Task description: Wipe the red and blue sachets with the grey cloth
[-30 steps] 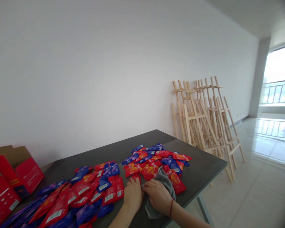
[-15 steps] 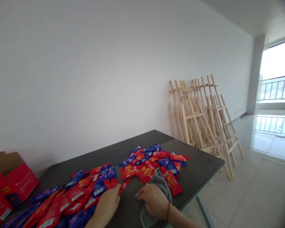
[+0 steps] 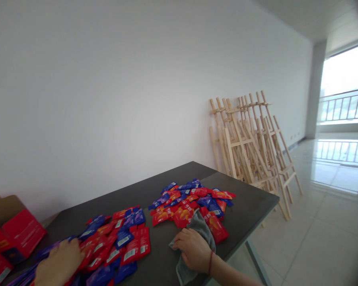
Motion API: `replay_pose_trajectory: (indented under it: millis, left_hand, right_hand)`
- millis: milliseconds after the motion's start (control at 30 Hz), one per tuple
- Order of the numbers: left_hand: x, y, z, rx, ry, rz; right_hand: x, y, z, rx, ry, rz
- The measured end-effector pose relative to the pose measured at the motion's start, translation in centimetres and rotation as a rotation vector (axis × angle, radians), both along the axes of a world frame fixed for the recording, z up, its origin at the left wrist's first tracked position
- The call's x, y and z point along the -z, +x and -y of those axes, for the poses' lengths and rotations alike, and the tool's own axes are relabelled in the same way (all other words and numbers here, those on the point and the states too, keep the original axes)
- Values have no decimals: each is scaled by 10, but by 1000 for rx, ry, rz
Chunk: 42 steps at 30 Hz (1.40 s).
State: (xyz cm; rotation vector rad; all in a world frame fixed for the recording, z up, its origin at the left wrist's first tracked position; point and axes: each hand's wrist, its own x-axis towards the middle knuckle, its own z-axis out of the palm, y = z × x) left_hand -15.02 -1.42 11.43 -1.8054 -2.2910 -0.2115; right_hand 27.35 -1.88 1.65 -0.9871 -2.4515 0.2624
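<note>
My right hand (image 3: 192,250) rests on a grey cloth (image 3: 200,228) near the front edge of the dark table (image 3: 250,206), fingers curled over the fabric. My left hand (image 3: 59,264) lies far to the left on a heap of red and blue packets (image 3: 113,242), its fingers bent and blurred, so whether it grips a packet is unclear. A second heap of red and blue packets (image 3: 193,200) lies just beyond the cloth.
Red cartons (image 3: 14,234) stand open at the table's left end against the white wall. Several wooden easels (image 3: 250,139) lean on the wall past the table's right end. Tiled floor stretches right toward a bright balcony railing (image 3: 344,107).
My left hand has swept from beside my right hand leftward across the packets to the far left of the heap. My right hand and the cloth have barely shifted.
</note>
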Motion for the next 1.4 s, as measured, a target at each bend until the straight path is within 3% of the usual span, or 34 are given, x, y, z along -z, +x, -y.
replay_pose_trajectory:
  millis: [100,200,267,367,533,767,900,1133,1300,1400]
  left_hand:
    - [-4,72,-7,174,-11,-221]
    - [11,154,-30,429,-77,-156]
    - [28,196,-48,475,-107,-124]
    - [48,229,-68,469,-145,-88]
    - [54,228,-62,458,-152,-65]
    - [69,227,5,443,-145,-14]
    - [83,233,29,484,-132,208]
    - [115,211,15,653,86,462]
    - [128,210,9,660,49,584]
    - [129,212,10,648,48,633]
  right_hand:
    - [-1,0,0,7,-7,12]
    - [-1,1,0,8,-5,24]
    - [-1,1,0,11,0,32]
    - [-1,1,0,22,-2,54]
    - [2,2,-1,24,-3,47]
    - [-3,0,2,72,14,77]
    - [-3,0,0,127,29,70]
    - [-21,1,-5,235,45,-84]
    - [-15,-14,-2,-66,89,108]
    - [-5,-22,-3,-102,102,230]
